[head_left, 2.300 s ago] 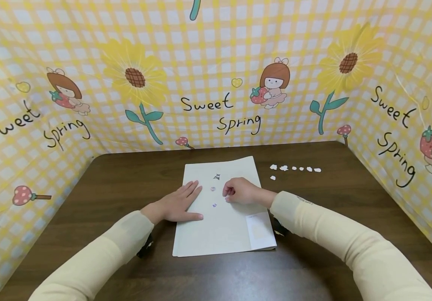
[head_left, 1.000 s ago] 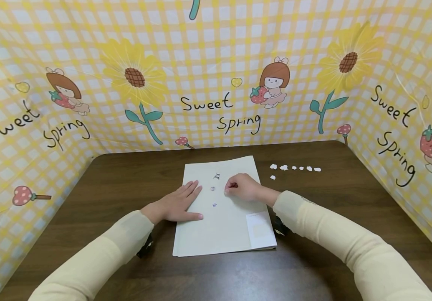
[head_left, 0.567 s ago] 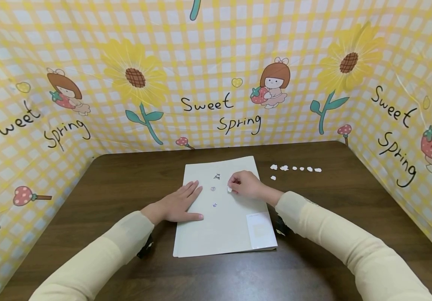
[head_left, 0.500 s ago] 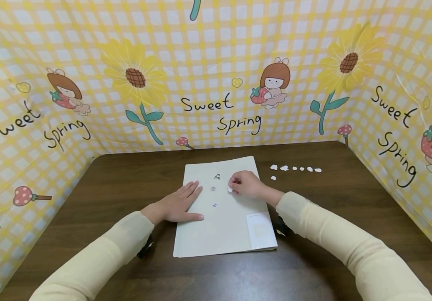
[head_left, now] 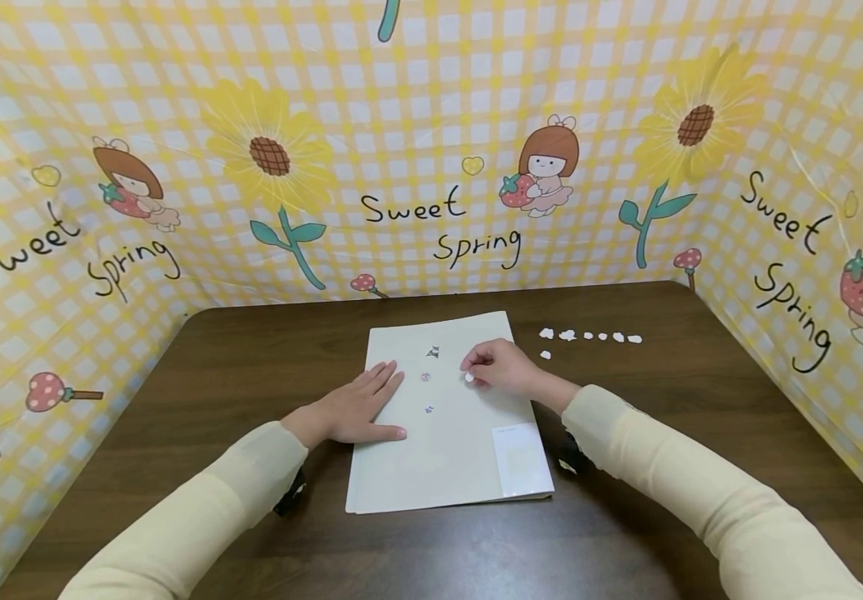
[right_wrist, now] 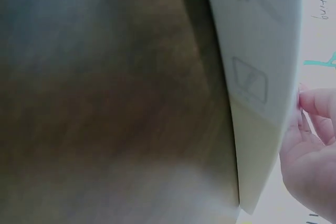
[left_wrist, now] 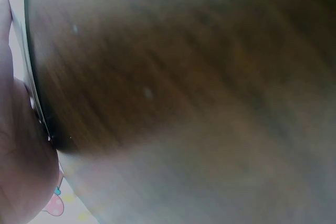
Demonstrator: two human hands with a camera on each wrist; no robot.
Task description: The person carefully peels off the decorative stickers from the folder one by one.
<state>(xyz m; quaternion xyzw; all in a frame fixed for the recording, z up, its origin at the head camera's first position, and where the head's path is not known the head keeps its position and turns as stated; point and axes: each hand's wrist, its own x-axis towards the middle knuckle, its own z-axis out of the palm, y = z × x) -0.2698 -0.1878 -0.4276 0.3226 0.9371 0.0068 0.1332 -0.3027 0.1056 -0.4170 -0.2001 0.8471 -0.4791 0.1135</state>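
Observation:
A white pad of paper lies on the brown table, with three small printed pictures in a column: a dark one, a round one and a bluish one. My left hand rests flat on the pad's left side, fingers spread. Over the right half of the pad, my right hand pinches a small white paper piece between thumb and fingers. The left wrist view catches part of the left hand; the right wrist view has the curled right hand beside the pad's edge.
Several small white scraps lie in a row on the table right of the pad, with a single scrap below them. A white label is at the pad's lower right corner. Checked cloth walls surround the table.
My right hand has drawn a little to the right and away from the column of pictures, and the white piece in its fingers has come into clearer view. The left hand stays put.

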